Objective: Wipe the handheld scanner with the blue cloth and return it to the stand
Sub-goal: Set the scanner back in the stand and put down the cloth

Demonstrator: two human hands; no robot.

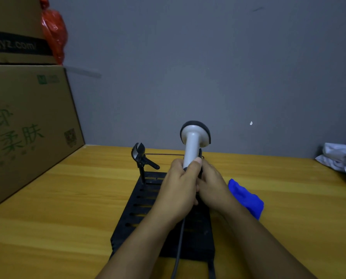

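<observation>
A plain grey wall (208, 67) backs a yellow wooden table (57, 198), and the black slotted base of the scanner stand (146, 200), in the middle of that table, serves as the landmark. Well to the left of the stand sit stacked cardboard boxes (27, 127) with a red plastic bag (54, 33) wedged against the upper one; far to the stand's right lies crumpled white paper (341, 158). Just beside the stand's right edge, on the table, lies the bunched blue cloth (246, 196), untouched by either hand. At the stand's far left corner rises its empty cradle arm (141, 156).

Above the stand, the grey handheld scanner (193, 141) is held upright, head uppermost, its cable (179, 242) trailing down toward the viewer. The left hand (180, 188) is clenched around the lower handle, thumb pressed on the front. The right hand (210, 184) cups the same handle from the other side, fingers curled closed on it.

The scanner is off its cradle and the cloth is not in hand, so wiping or returning could be the step; I cannot tell which. If wiping comes next, the right hand must let go and take the cloth.
</observation>
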